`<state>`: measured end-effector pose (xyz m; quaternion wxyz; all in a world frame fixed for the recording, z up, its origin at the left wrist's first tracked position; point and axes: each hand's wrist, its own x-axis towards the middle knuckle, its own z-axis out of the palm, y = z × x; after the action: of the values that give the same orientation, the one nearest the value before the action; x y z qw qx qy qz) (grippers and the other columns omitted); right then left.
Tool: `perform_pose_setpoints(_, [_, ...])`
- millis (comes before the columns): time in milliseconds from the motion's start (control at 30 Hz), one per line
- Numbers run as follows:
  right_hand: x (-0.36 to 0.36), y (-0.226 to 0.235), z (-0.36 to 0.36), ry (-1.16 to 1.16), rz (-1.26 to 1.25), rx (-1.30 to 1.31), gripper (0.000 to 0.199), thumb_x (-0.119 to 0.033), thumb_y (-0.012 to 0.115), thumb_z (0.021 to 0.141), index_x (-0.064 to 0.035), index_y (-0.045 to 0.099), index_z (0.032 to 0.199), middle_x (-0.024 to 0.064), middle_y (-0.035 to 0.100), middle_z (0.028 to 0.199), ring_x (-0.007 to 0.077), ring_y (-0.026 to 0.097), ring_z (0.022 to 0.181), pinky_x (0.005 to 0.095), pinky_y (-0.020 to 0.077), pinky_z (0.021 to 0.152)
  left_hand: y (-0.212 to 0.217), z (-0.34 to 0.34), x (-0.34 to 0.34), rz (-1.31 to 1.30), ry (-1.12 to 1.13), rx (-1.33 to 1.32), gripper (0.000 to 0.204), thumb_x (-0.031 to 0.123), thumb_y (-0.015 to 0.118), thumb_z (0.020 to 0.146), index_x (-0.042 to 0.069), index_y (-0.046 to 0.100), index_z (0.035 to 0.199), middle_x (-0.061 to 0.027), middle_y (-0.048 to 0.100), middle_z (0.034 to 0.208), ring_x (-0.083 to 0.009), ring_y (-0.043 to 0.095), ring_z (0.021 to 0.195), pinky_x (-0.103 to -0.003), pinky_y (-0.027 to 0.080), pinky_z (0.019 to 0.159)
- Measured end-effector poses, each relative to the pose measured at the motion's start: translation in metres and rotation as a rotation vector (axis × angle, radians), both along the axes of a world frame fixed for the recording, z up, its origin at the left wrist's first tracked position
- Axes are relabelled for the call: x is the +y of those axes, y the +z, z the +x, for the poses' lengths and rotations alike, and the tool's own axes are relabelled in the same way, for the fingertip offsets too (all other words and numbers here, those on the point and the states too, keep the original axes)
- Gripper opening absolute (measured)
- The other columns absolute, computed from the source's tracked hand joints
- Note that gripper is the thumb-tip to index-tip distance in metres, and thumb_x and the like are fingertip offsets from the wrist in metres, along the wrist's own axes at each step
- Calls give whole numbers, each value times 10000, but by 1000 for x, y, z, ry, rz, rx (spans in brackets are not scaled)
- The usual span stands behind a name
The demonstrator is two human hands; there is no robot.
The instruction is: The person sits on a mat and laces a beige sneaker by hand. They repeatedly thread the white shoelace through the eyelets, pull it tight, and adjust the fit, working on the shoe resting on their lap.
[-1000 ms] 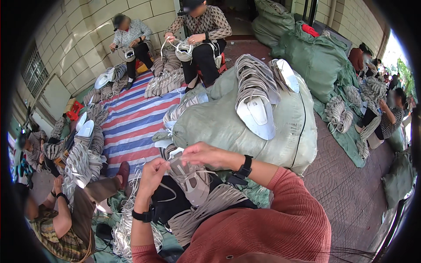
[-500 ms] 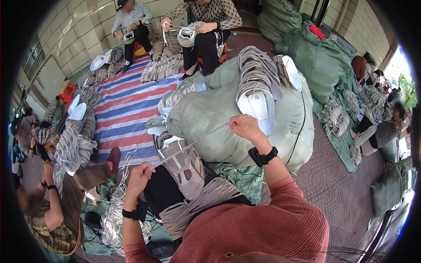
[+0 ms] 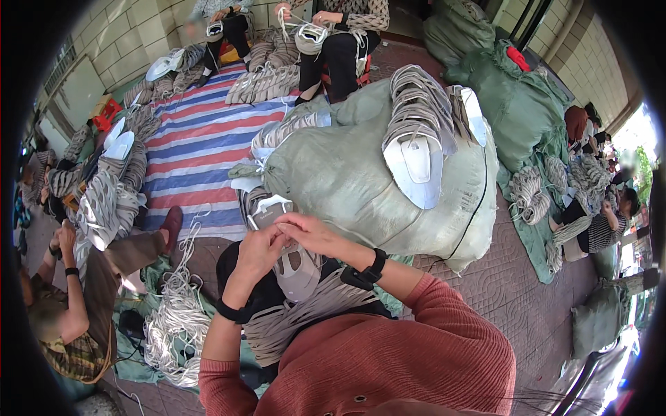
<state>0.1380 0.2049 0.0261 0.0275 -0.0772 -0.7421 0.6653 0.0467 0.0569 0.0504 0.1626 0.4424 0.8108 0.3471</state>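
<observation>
My left hand [image 3: 258,251] and my right hand [image 3: 310,234] meet at the top of a grey and white shoe upper [image 3: 297,267] held over my lap. The fingers of both hands pinch its upper edge, where a thin white cord runs; the cord is hard to make out. Below it a stack of grey shoe uppers [image 3: 298,313] lies across my lap. Both wrists wear black bands. Right in front of me stands a big green sack [image 3: 361,180] with a bundle of uppers [image 3: 420,132] lying on top.
A tangle of white cord [image 3: 177,326] lies on the ground at my left. A person [image 3: 69,305] sits at the left and two people [image 3: 333,28] work at the back by a striped mat [image 3: 194,152]. More green sacks [image 3: 513,97] and people are at the right.
My right hand, stretched out toward the sack half a second ago pulling a cord, has come back to the upper. Both hands are together on it again.
</observation>
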Motion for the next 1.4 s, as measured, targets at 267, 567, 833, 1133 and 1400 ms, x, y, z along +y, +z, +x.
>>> perform_pose_setpoints(267, [20,-24,-1,154,-98,-24,136,-89,634,883,-15,660,993,23,677,881,70,607,830,223,482,741,-29,-11,-24,41,-12,-85,150,163,600,890,14,613,905,-114,611,712,-235,588,652,-337,461,627])
perform_pose_setpoints(567, [20,-42,-2,-13,225,21,68,-48,674,825,-26,680,890,2,641,838,78,571,761,234,467,693,-65,-14,-28,-242,251,161,457,219,676,837,7,505,1204,-147,636,902,-324,623,824,-416,483,734])
perform_pose_setpoints(833, [19,-51,11,-133,502,307,96,-18,685,779,-42,669,871,54,565,837,201,578,731,290,469,658,-62,-4,-7,-105,285,-468,648,41,593,869,-90,169,1340,-239,589,872,-282,648,662,-367,532,566])
perform_pose_setpoints(1133, [12,-43,6,-25,683,331,59,16,640,775,0,605,819,98,553,819,257,583,738,337,464,643,-57,5,-17,-18,325,-607,726,41,597,882,-79,67,1363,-157,592,703,-212,634,553,-319,540,507])
perform_pose_setpoints(1400, [3,-71,4,-137,247,207,56,-10,655,799,-11,647,854,37,507,816,133,537,718,270,448,661,-60,5,-15,-66,331,-575,801,45,620,878,-82,16,1390,-148,596,698,-202,640,561,-313,534,488])
